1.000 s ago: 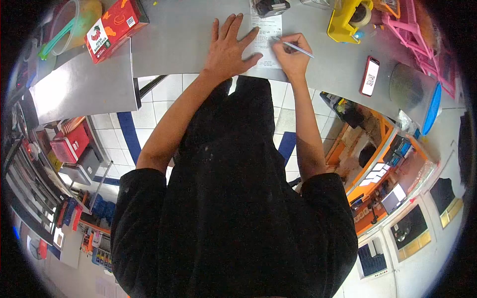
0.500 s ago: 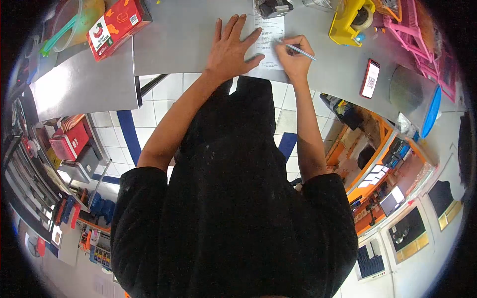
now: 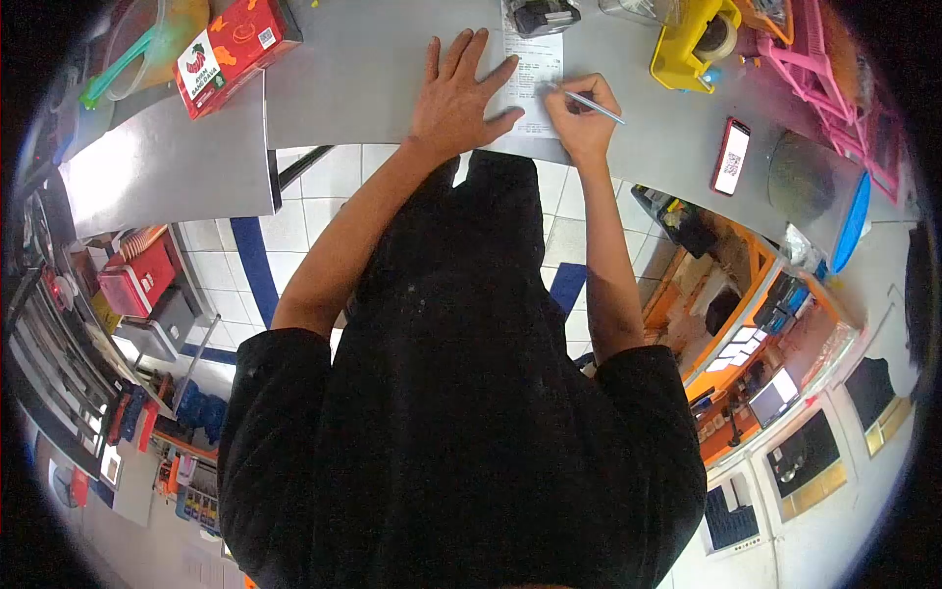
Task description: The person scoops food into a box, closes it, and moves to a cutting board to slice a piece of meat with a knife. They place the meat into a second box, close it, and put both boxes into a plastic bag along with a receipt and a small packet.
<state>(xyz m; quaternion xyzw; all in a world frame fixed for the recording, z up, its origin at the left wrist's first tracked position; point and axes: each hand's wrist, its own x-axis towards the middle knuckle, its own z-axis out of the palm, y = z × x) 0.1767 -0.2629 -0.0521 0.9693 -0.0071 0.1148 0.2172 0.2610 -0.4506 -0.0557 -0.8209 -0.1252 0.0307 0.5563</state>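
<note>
A long white printed receipt (image 3: 536, 74) lies on the grey metal table (image 3: 343, 59). My left hand (image 3: 457, 98) rests flat beside it with fingers spread, the fingertips and thumb at the paper's left edge. A pale blue pen (image 3: 595, 106) is pinched in my right hand (image 3: 584, 118), its tip at the receipt's right part. A black object in clear plastic (image 3: 543, 16) sits over the paper's top end.
On the left stand a red food box (image 3: 235, 54) and a plastic container (image 3: 167, 39). To the right are a yellow tape dispenser (image 3: 677, 54), a phone (image 3: 731, 157) showing a code, a pink rack (image 3: 814, 79) and a blue-rimmed round object (image 3: 852, 221).
My right hand and the pen have shifted very slightly downward. My left hand stays in place beside the receipt.
</note>
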